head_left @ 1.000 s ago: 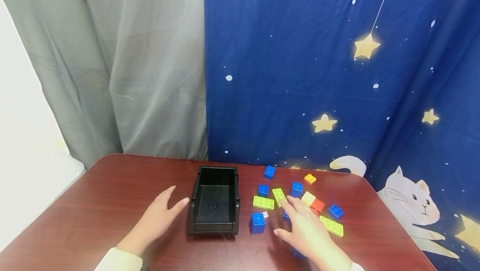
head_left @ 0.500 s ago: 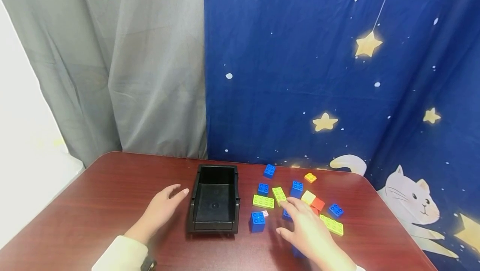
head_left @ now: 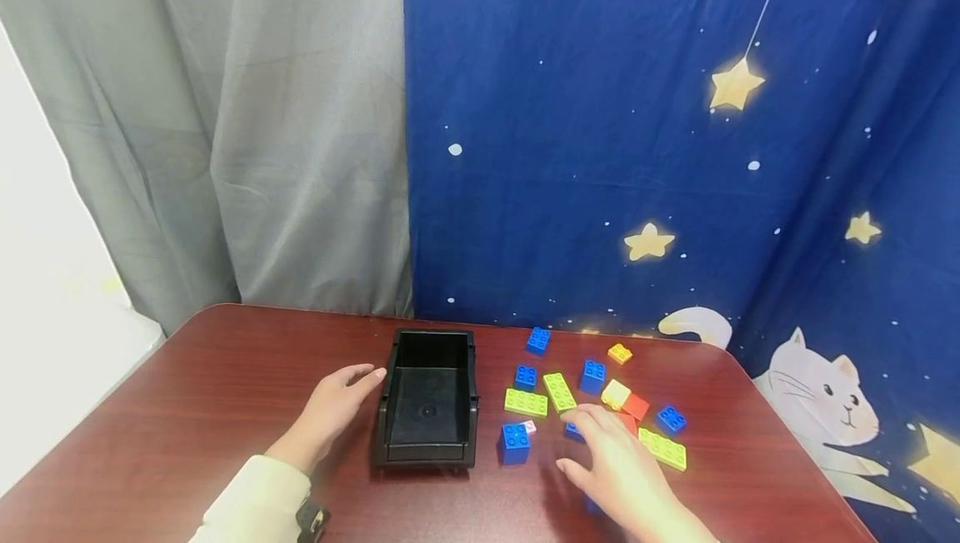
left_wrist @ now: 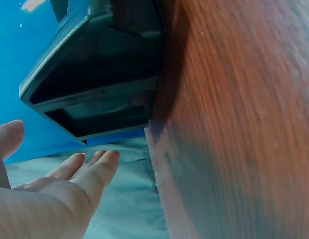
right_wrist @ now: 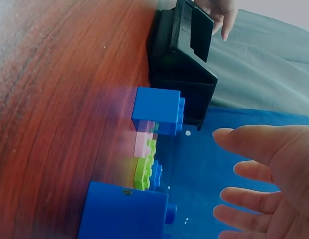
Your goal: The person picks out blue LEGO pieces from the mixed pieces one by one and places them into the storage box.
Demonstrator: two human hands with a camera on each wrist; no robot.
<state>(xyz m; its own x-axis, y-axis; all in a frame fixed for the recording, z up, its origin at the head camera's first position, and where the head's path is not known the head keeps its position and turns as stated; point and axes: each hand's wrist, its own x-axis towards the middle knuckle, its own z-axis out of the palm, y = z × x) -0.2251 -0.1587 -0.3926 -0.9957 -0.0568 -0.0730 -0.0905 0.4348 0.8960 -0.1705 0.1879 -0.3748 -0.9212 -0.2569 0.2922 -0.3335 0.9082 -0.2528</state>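
Note:
A black open-topped plastic bin (head_left: 429,451) stands on the table, with its low end toward me. My left hand (head_left: 333,409) is held at the bin's left side, fingers loosely extended and holding nothing. In the left wrist view its fingers (left_wrist: 97,174) come close to the bin (left_wrist: 89,94); contact cannot be made out. Over the loose building bricks hovers my right hand (head_left: 615,464), its fingers (right_wrist: 249,199) spread and holding nothing. A blue brick (head_left: 514,444) stands to its left, beside a pink brick (head_left: 529,427). Another blue brick (head_left: 574,432) is partly hidden by the right hand.
Lime bricks (head_left: 526,403) and several blue bricks (head_left: 592,377) lie right of the bin. Farther right are a pale yellow brick (head_left: 616,394), a red brick (head_left: 637,405), and an orange-yellow brick (head_left: 620,353). A curtain (head_left: 525,193) hangs behind the table's far edge.
My left hand has moved right, closer to the bin's left wall, and more of the sleeve and wrist strap shows. The right hand has barely shifted; the bricks and bin stay put.

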